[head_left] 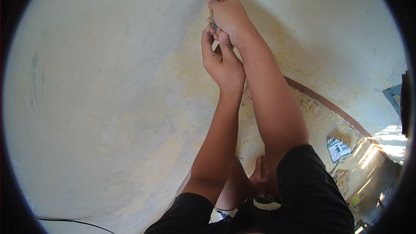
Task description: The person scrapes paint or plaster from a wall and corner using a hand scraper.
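Dull brown and grey mark the thin tool [212,16] wedged between the person's hands, up by the corner where two walls meet. From where I stand, its long axis runs nearly upright, leaning a little so the narrow tip sits up and to the left of the lower end. That tip pokes out above the right thumb and points into the seam; whether it touches the plaster I can't tell. The right hand [230,15] is nearer the tip, its fingers clamped around the upper part of the tool. Below it, the left hand [224,66] has thumb and fingertips drawn together on the lower end, where a spot of orange shows. Most of the tool is covered, so its full shape stays hidden; what shows looks slim, worn and mottled.

Around the hands, the left wall [108,69] is pale grey with yellowish patches and scuffs, the right wall [329,30] creamier. A reddish-brown band [327,101] edges the dusty floor [311,115], where a torn white-and-green printed scrap [338,149] lies. A black cable [78,222] curves at lower left.
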Demonstrator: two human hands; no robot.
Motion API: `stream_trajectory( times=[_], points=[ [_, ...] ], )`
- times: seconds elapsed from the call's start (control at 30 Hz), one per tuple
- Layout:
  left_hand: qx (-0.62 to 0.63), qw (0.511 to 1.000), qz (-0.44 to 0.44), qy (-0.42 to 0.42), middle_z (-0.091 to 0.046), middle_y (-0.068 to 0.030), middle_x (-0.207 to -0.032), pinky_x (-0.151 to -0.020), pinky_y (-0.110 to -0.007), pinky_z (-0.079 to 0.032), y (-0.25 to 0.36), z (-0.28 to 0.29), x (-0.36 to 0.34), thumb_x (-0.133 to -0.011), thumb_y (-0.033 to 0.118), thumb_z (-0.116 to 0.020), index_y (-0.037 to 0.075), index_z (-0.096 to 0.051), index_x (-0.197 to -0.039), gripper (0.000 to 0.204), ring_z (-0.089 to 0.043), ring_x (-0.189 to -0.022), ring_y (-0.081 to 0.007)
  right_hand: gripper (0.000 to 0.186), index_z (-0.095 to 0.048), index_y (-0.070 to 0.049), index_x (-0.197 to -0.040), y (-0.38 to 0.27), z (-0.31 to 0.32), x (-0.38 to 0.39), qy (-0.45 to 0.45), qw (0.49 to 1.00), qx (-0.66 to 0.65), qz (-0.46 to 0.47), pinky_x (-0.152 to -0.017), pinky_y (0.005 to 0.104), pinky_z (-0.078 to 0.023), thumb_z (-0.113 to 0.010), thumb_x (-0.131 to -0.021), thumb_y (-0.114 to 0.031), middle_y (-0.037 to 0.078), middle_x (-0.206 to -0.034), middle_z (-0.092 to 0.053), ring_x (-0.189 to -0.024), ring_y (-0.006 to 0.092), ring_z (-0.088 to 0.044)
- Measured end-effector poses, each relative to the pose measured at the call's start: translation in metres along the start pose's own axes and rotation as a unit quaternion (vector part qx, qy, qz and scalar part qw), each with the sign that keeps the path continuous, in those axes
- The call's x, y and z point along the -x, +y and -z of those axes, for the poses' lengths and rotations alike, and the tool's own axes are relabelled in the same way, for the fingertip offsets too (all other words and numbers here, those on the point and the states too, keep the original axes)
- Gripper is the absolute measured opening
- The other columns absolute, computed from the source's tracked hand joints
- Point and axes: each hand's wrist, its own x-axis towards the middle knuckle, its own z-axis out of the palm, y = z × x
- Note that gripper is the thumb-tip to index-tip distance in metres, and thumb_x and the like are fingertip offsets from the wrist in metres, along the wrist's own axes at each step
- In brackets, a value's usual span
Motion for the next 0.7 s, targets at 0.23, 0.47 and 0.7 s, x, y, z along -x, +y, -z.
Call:
stream_trajectory(
  times=[0.23,0.47,0.7],
  points=[
    [-0.028,1.0,-0.002,-0.01,-0.057,-0.0113,-0.105,-0.077,-0.029,-0.053,0.004,-0.001,-0.006,-0.098,0.026,-0.051,-0.008,-0.047,-0.12,0.041,-0.059,-0.088,-0.0144,0.027,-0.063,0.002,-0.088,0.0,0.0,-0.003,0.015,1.0,0.005,-0.009,-0.058,0.0371,-0.046,-0.05,-0.091,-0.021,0.013,-0.069,-0.062,-0.056,0.0227,-0.058],
    [-0.037,0.999,0.021,-0.021,-0.056,-0.0116,-0.107,-0.078,-0.03,-0.053,0.005,0.004,-0.009,-0.098,0.026,-0.051,-0.008,-0.048,-0.12,0.04,-0.06,-0.087,-0.0144,0.026,-0.062,0.004,-0.089,0.002,-0.002,-0.006,0.024,0.999,-0.003,0.036,-0.053,0.036,-0.046,-0.05,-0.091,-0.019,0.013,-0.064,-0.06,-0.048,0.0218,-0.055],
    [-0.033,0.998,0.024,-0.037,-0.055,-0.0122,-0.109,-0.08,-0.03,-0.053,0.007,0.007,-0.01,-0.099,0.025,-0.049,-0.008,-0.049,-0.118,0.038,-0.059,-0.091,-0.0143,0.022,-0.058,-0.002,-0.09,0.003,-0.002,-0.01,0.004,0.999,-0.047,0.003,-0.037,0.031,-0.036,-0.053,-0.092,-0.023,0.008,-0.065,-0.052,-0.043,0.0141,-0.044]
  ],
)
